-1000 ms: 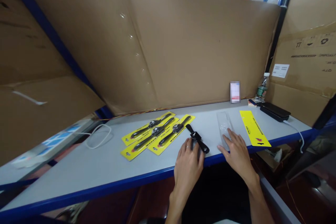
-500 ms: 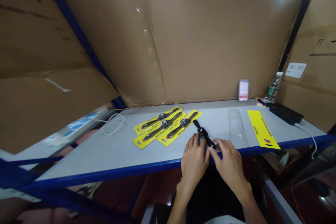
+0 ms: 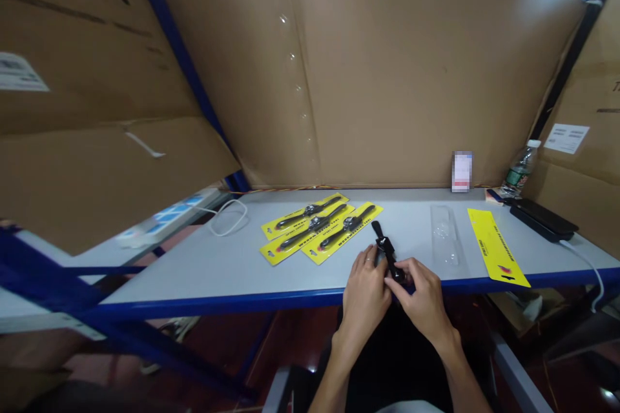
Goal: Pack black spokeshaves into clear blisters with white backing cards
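Since the earliest view, right hand (image 3: 423, 297) had moved from the clear plastic shell (image 3: 444, 235) to the near end of the black tool (image 3: 386, 246). Tool lay slanted at the bench's (image 3: 217, 277) near edge, far handle and middle visible; near end partly covered by fingers. Right thumb and fingers nearly closed, pinching that end. Left hand (image 3: 367, 287) half-curled, fingertips against or just beside the tool's left side; own fingers hid the contact, so grip could not be told. Three carded tools (image 3: 314, 224) overlapped to the left, print partly covered. Shell lay right of the tool, its outline faint; loose yellow card (image 3: 498, 246) farther right. Phone (image 3: 462, 171) screen pixelated, unreadable.
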`<state>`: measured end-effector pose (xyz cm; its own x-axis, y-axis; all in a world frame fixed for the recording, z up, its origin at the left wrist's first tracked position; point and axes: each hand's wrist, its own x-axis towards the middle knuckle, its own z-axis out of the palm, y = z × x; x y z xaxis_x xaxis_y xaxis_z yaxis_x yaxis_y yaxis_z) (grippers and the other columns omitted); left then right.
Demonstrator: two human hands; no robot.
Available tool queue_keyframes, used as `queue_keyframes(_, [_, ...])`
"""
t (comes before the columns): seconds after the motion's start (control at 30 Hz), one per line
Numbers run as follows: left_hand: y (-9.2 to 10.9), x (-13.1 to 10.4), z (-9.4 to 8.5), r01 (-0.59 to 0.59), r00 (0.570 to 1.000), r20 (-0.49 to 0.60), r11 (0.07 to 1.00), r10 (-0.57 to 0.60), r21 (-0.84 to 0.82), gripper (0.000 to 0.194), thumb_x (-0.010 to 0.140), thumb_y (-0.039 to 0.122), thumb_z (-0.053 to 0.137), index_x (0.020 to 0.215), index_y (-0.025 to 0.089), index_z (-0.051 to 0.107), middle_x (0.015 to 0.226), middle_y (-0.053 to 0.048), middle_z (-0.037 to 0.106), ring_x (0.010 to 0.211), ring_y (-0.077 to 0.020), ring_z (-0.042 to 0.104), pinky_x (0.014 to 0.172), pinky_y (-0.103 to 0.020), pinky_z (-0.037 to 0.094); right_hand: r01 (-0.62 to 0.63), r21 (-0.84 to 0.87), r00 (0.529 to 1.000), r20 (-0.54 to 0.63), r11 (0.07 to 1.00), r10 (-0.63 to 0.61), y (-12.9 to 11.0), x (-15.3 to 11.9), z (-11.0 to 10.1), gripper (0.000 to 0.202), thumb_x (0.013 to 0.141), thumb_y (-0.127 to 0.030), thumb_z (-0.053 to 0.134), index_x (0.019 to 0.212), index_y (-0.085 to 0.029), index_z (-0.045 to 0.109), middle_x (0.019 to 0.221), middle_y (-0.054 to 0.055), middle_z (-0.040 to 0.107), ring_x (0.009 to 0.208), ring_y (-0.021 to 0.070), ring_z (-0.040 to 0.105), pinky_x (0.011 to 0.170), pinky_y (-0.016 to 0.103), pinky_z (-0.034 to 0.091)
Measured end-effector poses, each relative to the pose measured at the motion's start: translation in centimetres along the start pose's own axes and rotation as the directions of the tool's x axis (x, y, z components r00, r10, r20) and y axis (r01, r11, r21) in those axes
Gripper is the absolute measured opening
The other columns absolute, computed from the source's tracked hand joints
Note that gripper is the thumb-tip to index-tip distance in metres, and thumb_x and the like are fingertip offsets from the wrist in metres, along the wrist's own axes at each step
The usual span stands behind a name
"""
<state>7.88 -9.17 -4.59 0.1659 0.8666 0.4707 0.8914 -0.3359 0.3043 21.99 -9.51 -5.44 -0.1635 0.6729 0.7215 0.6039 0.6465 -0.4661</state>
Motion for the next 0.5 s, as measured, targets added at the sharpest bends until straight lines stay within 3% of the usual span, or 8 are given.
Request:
queue_keyframes(0.1, [-0.1, 0.0, -0.6, 0.055, 0.998, -0.013, 0.987, -0.058, -0.154, 0.044, 0.08, 0.001, 0.053, 0.113, 0.021, 0.073, 0.139, -0.014, 0.061, 0.13, -0.0289, 0.057, 0.108, -0.043, 0.05, -0.037, 0.046, 0.995, -0.093, 0.998, 0.041, -0.4, -0.2, 1.0, 0.019, 0.096, -0.039, 0.066, 0.093, -0.021, 0.062, 0.073, 0.001, 0.067, 0.063, 0.0161, 0.063, 0.062, 0.027, 0.05])
queue_keyframes(0.2, [-0.8, -0.2, -0.6, 0.054, 0.996, -0.05, 0.96, -0.07, -0.276, 0.034, 0.082, 0.003, 0.051, 0.103, 0.02, 0.07, 0.127, -0.013, 0.064, 0.119, -0.0264, 0.062, 0.098, -0.04, 0.055, -0.123, 0.015, 0.983, -0.137, 0.992, 0.124, -1.5, 0.0, 1.7, 0.019, 0.1, -0.039, 0.06, 0.092, -0.021, 0.064, 0.076, 0.003, 0.069, 0.069, 0.0176, 0.065, 0.066, 0.029, 0.051])
queue_keyframes(0.33, [-1.8, -0.3, 0.1, 0.084, 0.982, -0.133, 0.945, -0.132, -0.315, 0.029, 0.08, 0.002, 0.048, 0.097, 0.019, 0.065, 0.106, -0.01, 0.066, 0.102, -0.0253, 0.064, 0.089, -0.04, 0.054, -0.08, 0.032, 0.997, 0.013, 0.996, 0.079, -2.6, 0.5, 1.0, 0.02, 0.103, -0.03, 0.053, 0.106, -0.022, 0.07, 0.094, 0.007, 0.073, 0.091, 0.022, 0.067, 0.082, 0.034, 0.054])
queue_keyframes(0.4, [-1.8, -0.2, 0.3, 0.122, 0.975, -0.145, 0.953, -0.168, -0.278, 0.032, 0.08, 0.002, 0.048, 0.102, 0.019, 0.064, 0.103, -0.01, 0.066, 0.1, -0.0266, 0.063, 0.088, -0.04, 0.054, -0.081, 0.018, 0.995, 0.062, 0.997, 0.08, -2.2, 0.4, 0.0, 0.023, 0.103, -0.027, 0.052, 0.114, -0.022, 0.07, 0.102, 0.008, 0.074, 0.099, 0.0232, 0.066, 0.087, 0.036, 0.054])
queue_keyframes(0.5, [-1.5, -0.2, 0.1, 0.156, 0.97, -0.149, 0.964, -0.19, -0.214, 0.052, 0.078, 0.0, 0.047, 0.126, 0.016, 0.06, 0.11, -0.013, 0.066, 0.104, -0.0283, 0.062, 0.088, -0.042, 0.054, -0.168, -0.124, 0.983, 0.052, 0.978, 0.176, -0.1, 0.0, -2.1, 0.025, 0.102, -0.027, 0.05, 0.115, -0.02, 0.072, 0.109, 0.01, 0.074, 0.105, 0.0262, 0.066, 0.094, 0.041, 0.053])
